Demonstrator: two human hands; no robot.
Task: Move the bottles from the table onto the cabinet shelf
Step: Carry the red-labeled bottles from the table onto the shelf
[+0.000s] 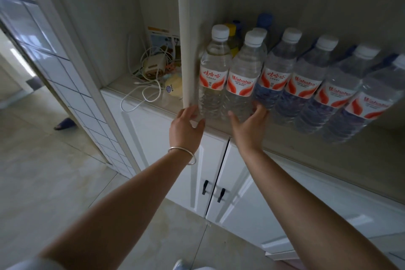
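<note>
- Pale floor tiles lie below me, and a white cabinet with paired lower doors [219, 173] and small black handles [205, 187] stands in front.
- On the open cabinet shelf [306, 138] above those doors, a row of clear plastic water bottles with white caps and red-and-white labels [306, 81] stands upright, running off to the right.
- More bottles stand behind that row; one has a yellow cap [231, 27] and another a blue cap [265, 18].
- My left hand [186, 126] reaches to the foot of the cream upright divider post [186, 50], fingers spread and relaxed, just beside the leftmost bottle [213, 72]; whether the fingertips touch the bottle I cannot tell.
- A thin silver bangle [183, 153] sits on my left wrist.
- My right hand [248, 129] is open wide, thumb and fingers spread on either side of the base of the second bottle [243, 76], not closed around it.
- Left of the post, the next compartment holds a tangle of white cables [140, 94], a beige charger block [153, 66] and a pale yellow round item [174, 87].
- A dark blue slipper [64, 123] lies on the floor at the left, by a white tiled wall [72, 76].
</note>
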